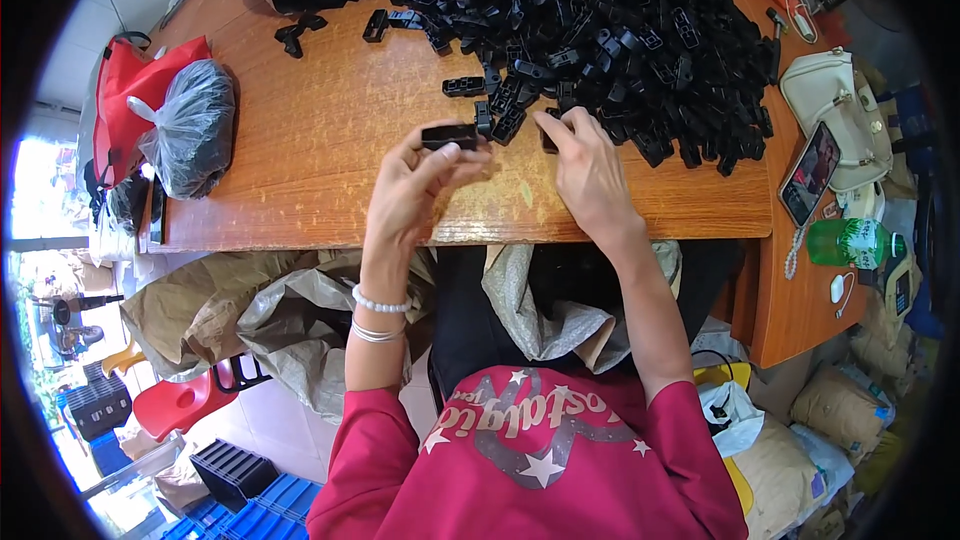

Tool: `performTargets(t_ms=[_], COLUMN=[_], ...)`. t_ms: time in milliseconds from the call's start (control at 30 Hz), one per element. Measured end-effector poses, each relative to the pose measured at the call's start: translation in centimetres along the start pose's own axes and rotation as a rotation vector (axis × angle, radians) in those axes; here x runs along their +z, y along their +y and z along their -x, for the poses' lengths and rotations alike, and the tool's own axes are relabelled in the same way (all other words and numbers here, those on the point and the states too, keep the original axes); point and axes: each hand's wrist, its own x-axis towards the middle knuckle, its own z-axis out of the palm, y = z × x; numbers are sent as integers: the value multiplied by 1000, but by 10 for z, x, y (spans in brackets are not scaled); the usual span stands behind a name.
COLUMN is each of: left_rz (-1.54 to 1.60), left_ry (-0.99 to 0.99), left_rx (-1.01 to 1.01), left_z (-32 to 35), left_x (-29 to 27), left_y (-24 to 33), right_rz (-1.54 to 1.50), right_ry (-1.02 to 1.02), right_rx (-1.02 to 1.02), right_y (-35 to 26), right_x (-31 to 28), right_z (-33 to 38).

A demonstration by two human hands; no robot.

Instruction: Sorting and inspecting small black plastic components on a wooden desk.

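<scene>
Between the thumb and fingers of my left hand [418, 178] is a small black plastic part [450, 136], oblong with a hollow in its face. It is held just above the wooden table near the front edge. My right hand [588, 165] is at the near edge of a big heap of similar black plastic parts [620, 50]. Its fingers are bent together around another dark piece [549, 142], mostly hidden by them. A few loose black parts [463, 87] lie between the two hands and the heap.
The wooden table [300, 160] bears a tied clear bag [190, 130] and a red bag [120, 110] at left. On the right are a phone [811, 173], a cream handbag [845, 105] and a green bottle [850, 243]. An open woven sack [530, 310] hangs below the front edge.
</scene>
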Motion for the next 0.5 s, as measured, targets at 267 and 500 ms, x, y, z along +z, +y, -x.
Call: performTargets(t_ms=[267,500], left_rz=[-429,-366], left_ry=[9,-122], left_rx=[-167,-124], left_z=[32,33], left_x=[25,34], left_y=[-8,-6], right_rz=[83,-447], right_ry=[-32,-21], right_rx=[20,-116], right_y=[-10,-32], right_x=[-24,-28], right_z=[10,22])
